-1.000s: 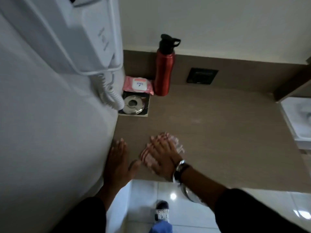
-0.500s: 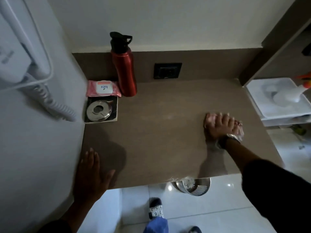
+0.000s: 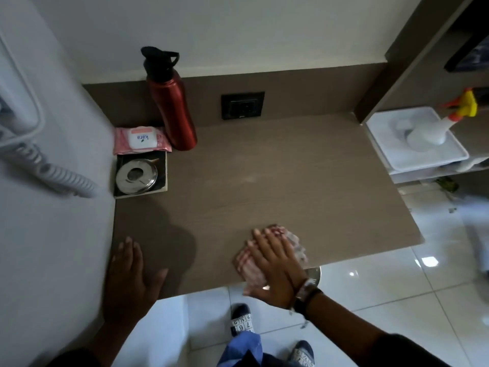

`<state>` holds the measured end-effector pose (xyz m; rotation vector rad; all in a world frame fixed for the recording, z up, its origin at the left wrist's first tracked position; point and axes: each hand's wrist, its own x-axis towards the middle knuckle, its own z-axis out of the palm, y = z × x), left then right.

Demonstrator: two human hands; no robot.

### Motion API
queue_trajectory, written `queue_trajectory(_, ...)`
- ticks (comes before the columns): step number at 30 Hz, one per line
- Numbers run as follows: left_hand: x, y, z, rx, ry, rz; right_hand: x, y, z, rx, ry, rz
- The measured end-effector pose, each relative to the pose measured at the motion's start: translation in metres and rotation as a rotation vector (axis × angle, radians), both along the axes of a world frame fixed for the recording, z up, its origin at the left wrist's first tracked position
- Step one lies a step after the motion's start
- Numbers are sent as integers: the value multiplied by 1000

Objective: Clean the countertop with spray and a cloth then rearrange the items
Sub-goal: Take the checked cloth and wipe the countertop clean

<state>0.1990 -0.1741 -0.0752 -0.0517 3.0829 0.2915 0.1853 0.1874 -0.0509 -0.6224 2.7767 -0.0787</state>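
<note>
My right hand [image 3: 274, 263] presses flat on a red-and-white checked cloth [image 3: 288, 238] at the front edge of the brown countertop [image 3: 277, 178]. My left hand [image 3: 129, 276] rests flat on the counter's front left corner, fingers apart, holding nothing. At the back left stand a red bottle [image 3: 173, 107] with a black cap, a pink wipes pack [image 3: 140, 139] and a black tray with a round steel lid [image 3: 136, 176]. A white spray bottle [image 3: 434, 128] with a yellow-and-orange trigger stands in a white tray [image 3: 402, 157] to the right of the counter.
A black wall socket [image 3: 242, 105] sits in the backsplash. A wall-mounted white unit with a coiled cord [image 3: 50, 173] hangs on the left wall. A steel bin [image 3: 315, 274] shows under the counter's front edge, above the glossy tiled floor. A dark panel [image 3: 402, 43] rises at the right.
My right hand has swept the cloth from the left front to the counter's right side, then back toward the front middle. My left hand stayed flat on the front left corner.
</note>
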Motion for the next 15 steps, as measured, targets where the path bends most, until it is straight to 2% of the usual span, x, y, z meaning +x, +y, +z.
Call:
queue_trajectory(6, -2, 5, 9, 32, 5, -2, 17, 128, 25, 182, -68, -201)
queue_trajectory(10, -4, 10, 17, 93, -35, 45, 19, 163, 40, 237, -51, -294)
queue_trajectory(13, -13, 24, 26, 114, -73, 62, 26, 165, 44, 232, -14, -292)
queue_trajectory(15, -20, 51, 38, 188, -52, 48, 25, 169, 53, 102, 4, -329)
